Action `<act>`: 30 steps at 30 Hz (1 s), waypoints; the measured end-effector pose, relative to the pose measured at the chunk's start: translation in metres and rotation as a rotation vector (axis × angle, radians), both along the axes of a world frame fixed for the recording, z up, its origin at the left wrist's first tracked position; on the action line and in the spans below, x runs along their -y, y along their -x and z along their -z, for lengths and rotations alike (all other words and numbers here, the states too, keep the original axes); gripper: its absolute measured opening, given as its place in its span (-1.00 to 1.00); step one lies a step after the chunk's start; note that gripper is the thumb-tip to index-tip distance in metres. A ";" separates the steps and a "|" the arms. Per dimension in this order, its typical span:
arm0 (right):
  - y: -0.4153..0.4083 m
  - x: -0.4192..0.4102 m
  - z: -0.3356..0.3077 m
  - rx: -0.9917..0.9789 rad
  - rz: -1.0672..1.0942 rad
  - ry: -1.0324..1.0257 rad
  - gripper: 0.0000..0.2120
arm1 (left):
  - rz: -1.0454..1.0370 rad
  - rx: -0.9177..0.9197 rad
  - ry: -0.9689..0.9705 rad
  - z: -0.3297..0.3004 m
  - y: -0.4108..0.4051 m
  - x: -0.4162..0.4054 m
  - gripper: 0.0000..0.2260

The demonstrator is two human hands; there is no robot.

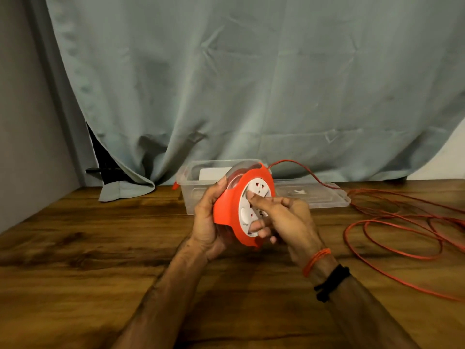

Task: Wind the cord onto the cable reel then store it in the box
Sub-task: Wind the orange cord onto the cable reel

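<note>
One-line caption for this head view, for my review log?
Left hand grips the orange cable reel while right hand fingers its white socket face; loose cord lies on the table, clear box behind.
</note>
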State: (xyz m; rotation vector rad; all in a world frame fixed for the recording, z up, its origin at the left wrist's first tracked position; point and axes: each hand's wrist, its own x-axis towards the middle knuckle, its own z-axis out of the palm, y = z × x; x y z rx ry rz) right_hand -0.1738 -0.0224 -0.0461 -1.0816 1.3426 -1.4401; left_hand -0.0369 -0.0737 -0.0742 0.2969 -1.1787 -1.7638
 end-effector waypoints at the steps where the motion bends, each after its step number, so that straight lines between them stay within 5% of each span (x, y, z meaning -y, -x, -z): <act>1: 0.000 0.000 -0.001 -0.023 -0.011 0.004 -0.46 | -0.013 -0.002 0.003 0.000 0.000 0.000 -0.49; 5: 0.006 0.000 -0.005 -0.293 -0.004 0.092 -0.57 | -0.070 -0.047 -0.031 -0.004 -0.003 -0.001 -0.44; 8: 0.020 -0.003 -0.002 -0.835 0.175 0.442 -0.66 | -0.112 -0.099 -0.086 -0.004 -0.004 0.002 -0.34; 10: 0.023 -0.008 -0.004 -1.103 0.156 0.609 -0.59 | -0.077 -0.124 -0.114 -0.004 -0.005 0.004 -0.33; 14: 0.025 -0.008 -0.004 -1.341 0.046 0.625 -0.40 | -0.010 -0.148 -0.144 -0.002 -0.009 0.005 -0.32; 26: 0.021 -0.005 0.006 -1.309 0.090 0.666 -0.41 | -0.003 -0.068 -0.130 0.000 -0.007 0.005 -0.47; 30: 0.007 -0.004 0.009 -0.822 0.214 0.411 -0.47 | -0.053 -0.043 -0.053 0.000 -0.005 0.005 -0.54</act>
